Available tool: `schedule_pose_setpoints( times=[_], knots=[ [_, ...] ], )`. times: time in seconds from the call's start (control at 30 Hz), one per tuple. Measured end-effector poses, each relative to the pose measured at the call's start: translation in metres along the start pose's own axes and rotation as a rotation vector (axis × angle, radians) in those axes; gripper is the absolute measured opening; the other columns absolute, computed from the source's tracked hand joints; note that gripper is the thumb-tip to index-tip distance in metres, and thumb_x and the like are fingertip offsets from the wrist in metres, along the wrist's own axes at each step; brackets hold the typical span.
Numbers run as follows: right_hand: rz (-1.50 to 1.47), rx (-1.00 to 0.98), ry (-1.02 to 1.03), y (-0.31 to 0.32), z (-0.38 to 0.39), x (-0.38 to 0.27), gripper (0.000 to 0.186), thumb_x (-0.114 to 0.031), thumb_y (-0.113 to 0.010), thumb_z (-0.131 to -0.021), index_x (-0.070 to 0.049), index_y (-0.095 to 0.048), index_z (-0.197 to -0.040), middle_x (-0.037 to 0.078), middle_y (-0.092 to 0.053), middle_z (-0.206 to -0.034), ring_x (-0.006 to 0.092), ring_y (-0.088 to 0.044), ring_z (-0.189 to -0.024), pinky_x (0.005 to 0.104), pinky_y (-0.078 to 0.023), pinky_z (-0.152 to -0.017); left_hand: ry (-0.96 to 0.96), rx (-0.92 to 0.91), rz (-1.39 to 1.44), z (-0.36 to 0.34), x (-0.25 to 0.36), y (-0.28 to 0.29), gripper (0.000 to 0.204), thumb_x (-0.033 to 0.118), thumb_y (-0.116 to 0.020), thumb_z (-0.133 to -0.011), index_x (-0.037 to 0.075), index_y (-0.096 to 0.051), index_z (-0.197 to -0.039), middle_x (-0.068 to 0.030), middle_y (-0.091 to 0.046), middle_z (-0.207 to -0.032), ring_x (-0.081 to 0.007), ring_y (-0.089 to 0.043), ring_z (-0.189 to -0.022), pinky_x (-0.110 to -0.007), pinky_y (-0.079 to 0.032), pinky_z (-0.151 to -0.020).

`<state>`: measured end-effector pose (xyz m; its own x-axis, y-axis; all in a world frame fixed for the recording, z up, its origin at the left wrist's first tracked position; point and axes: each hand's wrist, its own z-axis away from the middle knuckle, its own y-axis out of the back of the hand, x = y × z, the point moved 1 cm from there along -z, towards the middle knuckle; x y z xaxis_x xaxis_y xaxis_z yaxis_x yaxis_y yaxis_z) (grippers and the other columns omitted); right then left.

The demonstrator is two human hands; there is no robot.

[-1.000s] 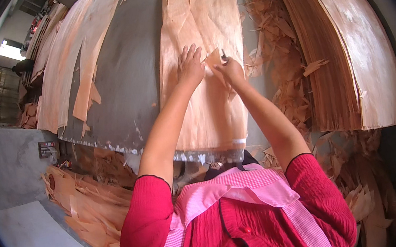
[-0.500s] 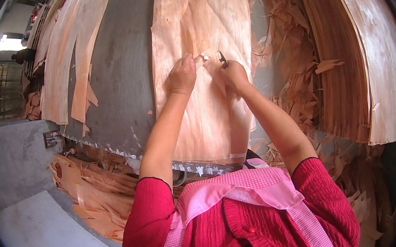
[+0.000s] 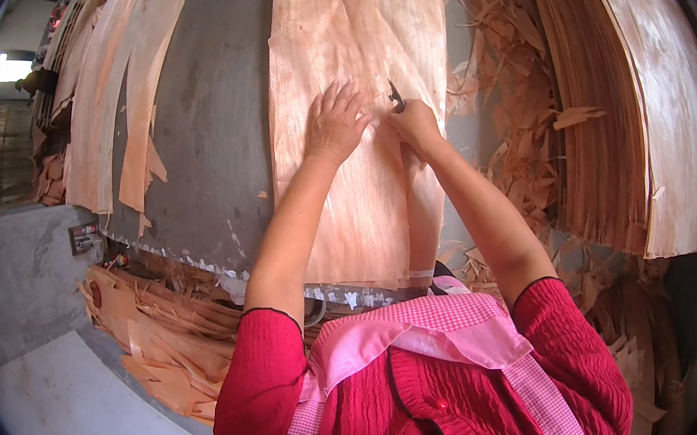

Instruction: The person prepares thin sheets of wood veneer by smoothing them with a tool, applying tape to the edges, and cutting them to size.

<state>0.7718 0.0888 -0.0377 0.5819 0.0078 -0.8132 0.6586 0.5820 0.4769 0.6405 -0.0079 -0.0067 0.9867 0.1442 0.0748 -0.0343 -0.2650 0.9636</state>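
Note:
A long pinkish-tan wood veneer sheet [image 3: 348, 217] lies lengthwise in front of me, creased down its middle. My left hand [image 3: 337, 120] rests palm down on it, fingers spread, pressing near the crease. Just to the right, my right hand [image 3: 418, 130] is closed around a small dark knife [image 3: 395, 96]. Only the knife's dark tip end shows above the fist; the handle is hidden. The tip points away from me, close over the veneer.
A grey tabletop [image 3: 213, 121] shows left of the sheet, with split veneer strips [image 3: 132, 87] beyond. Torn scraps [image 3: 516, 104] line the right side, beside a tall veneer stack [image 3: 596, 129]. More offcuts [image 3: 164, 333] are heaped below the table's near edge at left.
My left hand has opened from a pinch and now lies flat on the veneer. A small pale patch between my hands is no longer seen. My right hand keeps the knife, hardly moved.

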Motion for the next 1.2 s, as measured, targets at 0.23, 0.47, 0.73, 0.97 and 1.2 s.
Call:
schedule_pose_setpoints(
  times=[0.23,0.47,0.73,0.97,1.2],
  knots=[
    [0.025,0.017,0.031,-0.001,0.003,0.003,0.016,-0.015,-0.057,-0.071,0.001,-0.058,-0.070,0.011,-0.056,-0.055,0.0175,-0.056,-0.049,0.0295,-0.043,-0.047,0.006,-0.071,-0.066,0.005,-0.001,-0.011,0.052,0.039,-0.052,-0.082,0.010,-0.044,-0.125,-0.0052,-0.035,-0.136,-0.0226,-0.028,-0.128,-0.045,-0.019,-0.104],
    [-0.001,-0.039,-0.059,0.002,0.006,0.000,0.022,-0.018,-0.056,-0.070,-0.001,-0.064,-0.082,0.022,-0.062,-0.078,0.0346,-0.061,-0.076,0.0387,-0.047,-0.070,0.022,-0.114,-0.046,0.005,0.001,-0.012,0.058,0.044,-0.049,-0.082,0.012,-0.038,-0.130,-0.0049,-0.031,-0.139,-0.0226,-0.025,-0.129,-0.047,-0.016,-0.105],
    [-0.011,-0.036,-0.085,0.001,0.005,0.003,0.022,-0.017,-0.054,-0.071,-0.001,-0.064,-0.082,0.022,-0.062,-0.078,0.0342,-0.062,-0.076,0.0380,-0.048,-0.070,0.033,-0.125,-0.036,0.004,0.004,-0.010,0.058,0.043,-0.049,-0.083,0.017,-0.035,-0.132,-0.0032,-0.030,-0.139,-0.0231,-0.023,-0.130,-0.048,-0.015,-0.105],
    [-0.052,-0.064,-0.085,0.000,0.004,0.004,0.022,-0.019,-0.057,-0.070,-0.001,-0.064,-0.081,0.022,-0.062,-0.077,0.0333,-0.062,-0.074,0.0375,-0.048,-0.067,0.026,-0.138,-0.022,0.007,0.001,-0.013,0.055,0.041,-0.047,-0.085,0.018,-0.035,-0.133,-0.0006,-0.030,-0.140,-0.0231,-0.023,-0.130,-0.048,-0.014,-0.105],
    [-0.054,-0.059,-0.069,-0.002,0.000,0.010,0.021,-0.019,-0.057,-0.069,-0.001,-0.064,-0.079,0.020,-0.062,-0.073,0.0324,-0.062,-0.070,0.0373,-0.048,-0.064,0.017,-0.115,-0.037,0.005,0.003,-0.013,0.052,0.039,-0.047,-0.085,0.016,-0.037,-0.131,-0.0022,-0.033,-0.138,-0.0219,-0.025,-0.129,-0.045,-0.016,-0.105]
  ],
)
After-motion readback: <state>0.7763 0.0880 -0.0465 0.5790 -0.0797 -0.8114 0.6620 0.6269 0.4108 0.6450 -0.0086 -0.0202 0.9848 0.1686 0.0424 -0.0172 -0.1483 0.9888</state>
